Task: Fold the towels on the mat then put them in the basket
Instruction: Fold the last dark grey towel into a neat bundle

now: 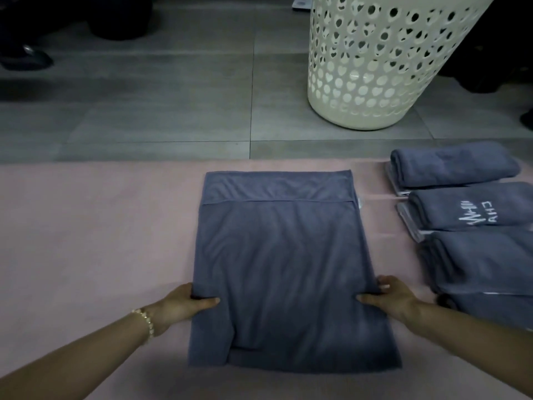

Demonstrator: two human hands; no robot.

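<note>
Pinching the blue-grey terry towel (pixel 282 255) at both side edges, the left hand (pixel 184 303) and right hand (pixel 389 297) look set to fold it in half, near the middle of the pink mat (pixel 101 226). Other folded grey towels (pixel 455 168) crowd its right edge; the white perforated plastic basket (pixel 375 67) stands beyond its far edge.

towel (pixel 284 255): showing plain slate blue
mat (pixel 101 226): showing pale pink
basket (pixel 354 119): showing cream with heart holes
floor (pixel 173 111): showing grey tiles
</note>
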